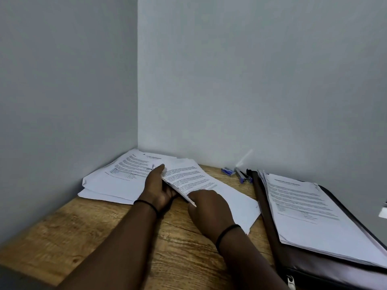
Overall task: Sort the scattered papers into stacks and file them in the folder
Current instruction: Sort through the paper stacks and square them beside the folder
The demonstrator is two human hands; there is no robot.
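A loose pile of printed papers (117,176) lies in the corner of the wooden desk (62,237). A second sheaf of papers (211,185) lies beside it, its left edge lifted. My left hand (156,188) grips that lifted edge, thumb on top pointing toward the corner. My right hand (209,210) rests on the same sheaf near its front edge, fingers curled down on the paper. At the right a dark open folder (314,266) holds a neat stack of papers (310,214).
Grey walls close in the desk on the left and at the back. A small blue box (228,171) and pens (243,176) lie by the back wall, between the sheaf and the folder. A white object (383,211) pokes in at the right edge.
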